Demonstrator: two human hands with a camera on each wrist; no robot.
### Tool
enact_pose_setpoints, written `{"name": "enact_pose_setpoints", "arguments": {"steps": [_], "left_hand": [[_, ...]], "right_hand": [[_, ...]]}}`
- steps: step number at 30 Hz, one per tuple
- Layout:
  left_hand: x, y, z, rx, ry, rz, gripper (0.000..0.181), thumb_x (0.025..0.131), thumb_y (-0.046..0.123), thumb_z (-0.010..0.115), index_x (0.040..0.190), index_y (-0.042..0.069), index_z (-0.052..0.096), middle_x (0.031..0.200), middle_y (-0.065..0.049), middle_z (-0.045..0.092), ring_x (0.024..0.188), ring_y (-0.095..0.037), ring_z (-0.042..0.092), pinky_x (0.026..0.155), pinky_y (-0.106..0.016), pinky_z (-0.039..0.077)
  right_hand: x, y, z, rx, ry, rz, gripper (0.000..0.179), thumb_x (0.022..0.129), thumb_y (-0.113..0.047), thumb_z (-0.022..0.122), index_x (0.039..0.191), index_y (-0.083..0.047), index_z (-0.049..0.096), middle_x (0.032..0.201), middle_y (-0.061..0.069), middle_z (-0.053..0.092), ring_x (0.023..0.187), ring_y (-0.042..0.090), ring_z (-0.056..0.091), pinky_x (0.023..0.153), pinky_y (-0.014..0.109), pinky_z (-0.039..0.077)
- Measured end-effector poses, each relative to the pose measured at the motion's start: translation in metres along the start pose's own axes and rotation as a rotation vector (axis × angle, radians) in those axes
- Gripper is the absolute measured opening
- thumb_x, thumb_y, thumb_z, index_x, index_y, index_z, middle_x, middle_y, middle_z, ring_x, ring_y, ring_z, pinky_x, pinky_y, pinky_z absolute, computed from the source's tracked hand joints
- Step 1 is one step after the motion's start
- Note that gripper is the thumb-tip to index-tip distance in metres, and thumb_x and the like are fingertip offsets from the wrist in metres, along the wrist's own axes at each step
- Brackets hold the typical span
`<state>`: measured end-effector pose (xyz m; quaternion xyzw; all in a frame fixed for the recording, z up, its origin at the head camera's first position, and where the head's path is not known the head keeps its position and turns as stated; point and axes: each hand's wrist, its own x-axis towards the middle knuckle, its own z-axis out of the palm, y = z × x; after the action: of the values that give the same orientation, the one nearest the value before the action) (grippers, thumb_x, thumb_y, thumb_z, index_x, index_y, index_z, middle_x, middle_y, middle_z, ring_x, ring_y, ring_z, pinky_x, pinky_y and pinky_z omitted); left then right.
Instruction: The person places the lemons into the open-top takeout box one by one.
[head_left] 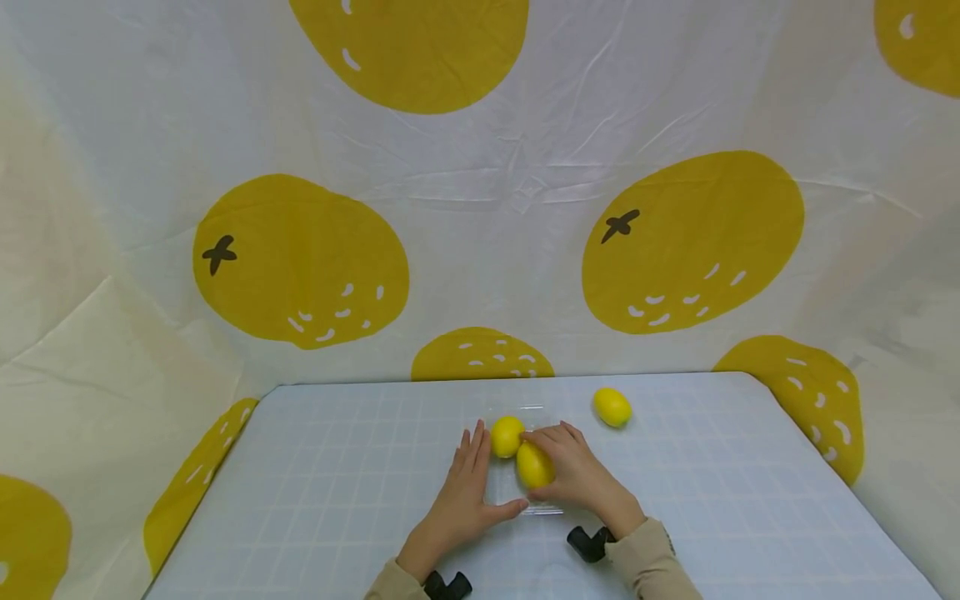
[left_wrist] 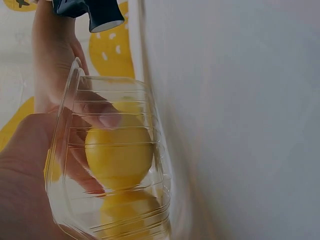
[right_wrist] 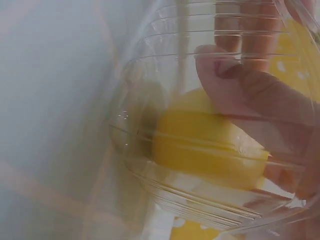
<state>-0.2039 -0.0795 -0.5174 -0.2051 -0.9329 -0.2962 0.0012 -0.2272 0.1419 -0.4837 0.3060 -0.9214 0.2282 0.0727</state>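
A clear plastic container (left_wrist: 112,83) sits on the table in front of me, its ribbed walls see-through. My right hand (head_left: 581,471) reaches into it and grips a lemon (head_left: 533,468), thumb on the near side and fingers over the top. Just beyond, a second lemon (head_left: 507,436) lies in the container, right up against the first in the head view. My left hand (head_left: 463,493) rests along the container's left side, fingers straight and thumb spread toward the near edge. In the right wrist view the held lemon (right_wrist: 205,142) shows through the plastic.
A third lemon (head_left: 612,407) lies on the table to the right, behind my right hand. The pale checked tabletop (head_left: 345,467) ends at a hanging cloth (head_left: 495,250) printed with large yellow fruit. Black wrist cameras (head_left: 588,544) sit below both hands.
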Motion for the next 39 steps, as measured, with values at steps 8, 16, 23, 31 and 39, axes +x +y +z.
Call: {"name": "enact_pose_setpoints", "arguments": {"steps": [8, 16, 23, 31, 39], "left_hand": [[0.001, 0.0, -0.001, -0.009, -0.012, -0.016, 0.116, 0.081, 0.074, 0.061, 0.16, 0.006, 0.009, 0.166, -0.004, -0.007, 0.151, -0.034, -0.004, 0.118, -0.056, 0.01], [-0.001, 0.0, -0.002, -0.004, -0.012, -0.013, 0.117, 0.081, 0.073, 0.063, 0.159, 0.004, 0.009, 0.167, -0.006, -0.006, 0.151, -0.035, -0.004, 0.118, -0.057, 0.01], [0.0, -0.001, 0.0, -0.008, -0.013, -0.025, 0.118, 0.08, 0.074, 0.063, 0.159, 0.005, 0.009, 0.167, -0.005, -0.006, 0.151, -0.033, -0.004, 0.118, -0.056, 0.01], [0.001, 0.0, 0.0, -0.006, -0.016, -0.031, 0.119, 0.079, 0.076, 0.062, 0.16, 0.006, 0.008, 0.167, -0.006, -0.005, 0.152, -0.032, -0.004, 0.119, -0.054, 0.009], [0.001, 0.0, 0.001, 0.002, -0.026, -0.042, 0.119, 0.079, 0.074, 0.063, 0.16, 0.006, 0.007, 0.167, -0.004, -0.008, 0.152, -0.032, -0.005, 0.119, -0.054, 0.009]], "right_hand": [[0.003, 0.002, -0.007, 0.038, -0.009, 0.005, 0.076, 0.068, -0.027, 0.092, 0.133, -0.004, 0.059, 0.13, 0.008, 0.063, 0.122, 0.029, 0.054, 0.112, 0.062, 0.024], [0.006, 0.013, -0.023, 0.29, 0.017, 0.068, 0.07, 0.074, -0.03, 0.088, 0.135, -0.008, 0.059, 0.135, 0.006, 0.061, 0.127, 0.033, 0.051, 0.115, 0.061, 0.021], [0.006, 0.034, -0.039, 0.408, 0.144, 0.128, 0.066, 0.078, -0.03, 0.086, 0.136, -0.014, 0.06, 0.135, 0.003, 0.061, 0.125, 0.032, 0.053, 0.104, 0.062, 0.039], [0.001, 0.077, -0.049, 0.472, 0.416, 0.232, 0.058, 0.082, -0.02, 0.083, 0.134, -0.009, 0.06, 0.133, 0.014, 0.061, 0.125, 0.033, 0.051, 0.111, 0.062, 0.027], [-0.013, 0.103, -0.051, 0.634, 0.543, 0.317, 0.062, 0.084, -0.005, 0.079, 0.14, 0.004, 0.052, 0.144, 0.023, 0.05, 0.138, 0.038, 0.036, 0.118, 0.05, 0.021]]}}
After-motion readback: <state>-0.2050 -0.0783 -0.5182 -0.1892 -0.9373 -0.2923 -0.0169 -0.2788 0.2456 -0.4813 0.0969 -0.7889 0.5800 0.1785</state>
